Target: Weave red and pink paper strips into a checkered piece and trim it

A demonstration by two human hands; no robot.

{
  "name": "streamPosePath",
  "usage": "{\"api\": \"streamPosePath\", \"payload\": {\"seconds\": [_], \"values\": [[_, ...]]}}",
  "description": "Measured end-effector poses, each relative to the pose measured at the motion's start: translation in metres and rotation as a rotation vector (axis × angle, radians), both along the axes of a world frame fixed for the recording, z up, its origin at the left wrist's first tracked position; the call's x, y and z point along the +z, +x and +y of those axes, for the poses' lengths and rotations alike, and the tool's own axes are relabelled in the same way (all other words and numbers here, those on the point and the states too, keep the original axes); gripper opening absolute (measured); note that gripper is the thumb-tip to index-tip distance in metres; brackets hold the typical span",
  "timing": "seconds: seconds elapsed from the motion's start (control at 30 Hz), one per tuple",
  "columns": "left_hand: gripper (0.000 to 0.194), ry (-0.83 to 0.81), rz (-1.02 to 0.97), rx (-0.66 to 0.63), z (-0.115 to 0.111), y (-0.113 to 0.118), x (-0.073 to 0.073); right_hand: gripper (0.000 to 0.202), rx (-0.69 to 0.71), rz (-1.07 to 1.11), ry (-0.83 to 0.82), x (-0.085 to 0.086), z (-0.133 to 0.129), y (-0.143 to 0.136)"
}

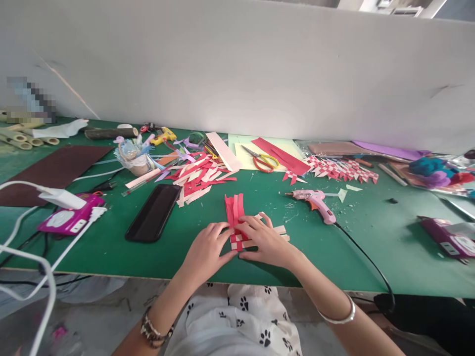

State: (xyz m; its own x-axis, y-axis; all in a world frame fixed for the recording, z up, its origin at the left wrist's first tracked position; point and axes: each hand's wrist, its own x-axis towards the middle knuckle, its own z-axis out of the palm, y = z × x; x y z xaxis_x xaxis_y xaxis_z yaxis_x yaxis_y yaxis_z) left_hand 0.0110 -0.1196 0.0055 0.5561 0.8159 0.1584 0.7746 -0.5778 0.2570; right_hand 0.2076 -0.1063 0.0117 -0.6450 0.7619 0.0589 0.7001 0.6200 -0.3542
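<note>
Red and pale pink paper strips (233, 210), partly woven into a checked piece, lie flat on the green table near its front edge. The red strips point away from me and the pale ones stick out to the right. At the left edge of the weave, my left hand (210, 247) grips it between thumb and fingers. My right hand (265, 242) covers the right part, its fingers closed on the strips and its thumb at the lower edge. Under the right hand some of the weave is hidden.
A black phone (153, 212) lies to the left, a pink glue gun (315, 201) with a cord to the right. Behind are loose strips (202, 173), scissors (261, 160) and finished checked pieces (341, 169). Purple power strips (72, 217) with white cables sit at the left.
</note>
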Motion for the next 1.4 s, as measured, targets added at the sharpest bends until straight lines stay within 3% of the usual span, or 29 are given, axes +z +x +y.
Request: {"api": "streamPosePath", "payload": {"seconds": [0.4, 0.73, 1.13, 1.4], "values": [[0.045, -0.023, -0.062, -0.055, -0.001, -0.014, 0.0, 0.052, -0.045, 0.025, 0.089, -0.002, -0.003, -0.004], [0.029, 0.084, -0.024, -0.238, -0.005, -0.019, -0.004, 0.04, -0.101, 0.069, 0.104, -0.004, -0.004, -0.011], [0.03, 0.055, -0.039, -0.242, -0.006, -0.019, -0.005, 0.028, -0.122, 0.048, 0.123, -0.004, -0.006, -0.014], [0.03, 0.078, -0.086, -0.233, -0.005, -0.018, -0.007, 0.039, -0.058, 0.088, 0.034, -0.004, -0.001, 0.0]]}}
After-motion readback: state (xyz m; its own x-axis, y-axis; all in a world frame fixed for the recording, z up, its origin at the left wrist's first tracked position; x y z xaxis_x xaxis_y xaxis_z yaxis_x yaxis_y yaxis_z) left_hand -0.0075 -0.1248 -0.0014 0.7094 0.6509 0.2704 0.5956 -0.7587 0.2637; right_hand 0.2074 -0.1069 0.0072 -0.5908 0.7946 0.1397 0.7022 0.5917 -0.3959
